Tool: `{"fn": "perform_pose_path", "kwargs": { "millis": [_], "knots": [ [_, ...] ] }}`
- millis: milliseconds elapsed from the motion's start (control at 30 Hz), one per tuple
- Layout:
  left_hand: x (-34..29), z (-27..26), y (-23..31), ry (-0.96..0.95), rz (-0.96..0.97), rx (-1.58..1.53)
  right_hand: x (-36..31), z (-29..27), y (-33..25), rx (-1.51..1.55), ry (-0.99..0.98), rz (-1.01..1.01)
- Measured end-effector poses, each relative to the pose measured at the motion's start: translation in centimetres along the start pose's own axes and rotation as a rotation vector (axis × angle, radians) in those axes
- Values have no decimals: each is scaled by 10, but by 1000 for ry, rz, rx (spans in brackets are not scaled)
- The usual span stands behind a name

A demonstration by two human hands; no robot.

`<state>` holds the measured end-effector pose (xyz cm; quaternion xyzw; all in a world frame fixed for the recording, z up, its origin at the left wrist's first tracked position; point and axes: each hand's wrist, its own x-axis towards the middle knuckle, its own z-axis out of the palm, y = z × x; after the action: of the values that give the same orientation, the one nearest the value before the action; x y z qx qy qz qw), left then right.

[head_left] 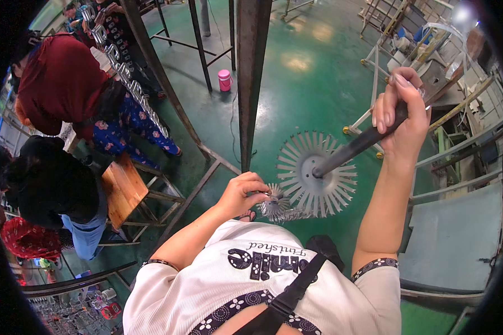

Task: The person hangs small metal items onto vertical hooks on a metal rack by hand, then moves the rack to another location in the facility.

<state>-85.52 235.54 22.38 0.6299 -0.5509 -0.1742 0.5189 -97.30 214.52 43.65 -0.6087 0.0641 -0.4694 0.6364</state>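
Observation:
My right hand (399,109), raised at the right, is closed round the upper end of a dark rod (352,151). The rod slants down to the centre of a large grey metal disc (304,170) with slotted, finger-like teeth all round its rim. Lower and to the left, my left hand (243,194) is closed in a pinch beside a cluster of thin shiny metal pieces (275,207), fanned out in a smaller ring near the large disc. What its fingertips grip is too small to make out. More thin metal pieces run along below the large disc.
A dark upright post (251,84) stands ahead, joined to a metal frame. Left are two people, one in a dark red top (61,78), by a wooden bench (123,187). A pink bucket (224,80) stands on the green floor. Racks and a grey panel (452,240) are at right.

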Motion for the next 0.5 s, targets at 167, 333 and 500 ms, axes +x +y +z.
{"fn": "perform_pose_path", "kwargs": {
  "millis": [167,333,500],
  "knots": [
    [2,8,-2,-65,34,36,0,3,-1,15,-23,12],
    [-1,10,4,-104,31,48,1,3,-3,31,-34,27],
    [-1,-4,7,-87,60,49,5,19,-6,31,-11,36]
  ]
}}
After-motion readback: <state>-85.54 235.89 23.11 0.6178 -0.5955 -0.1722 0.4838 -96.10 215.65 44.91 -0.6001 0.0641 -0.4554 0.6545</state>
